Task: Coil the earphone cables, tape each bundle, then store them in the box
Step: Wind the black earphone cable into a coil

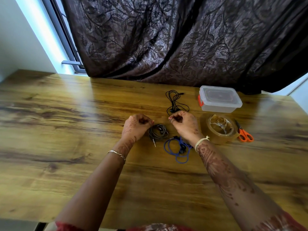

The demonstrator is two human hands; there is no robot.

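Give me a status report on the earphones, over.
Left hand and right hand curled, grip unclear. Grey coil, blue coil and loose black cable on table, not boxed. Box lid shut.

The left half of the table (58,130) lies wide open; on the right, room narrows among the black earphones (175,100), lidded box (220,99), tape roll (216,139) and scissors (244,133); the grey coil (158,132) and blue coil (179,150) clutter the middle; the curtain (166,39) closes the far edge.
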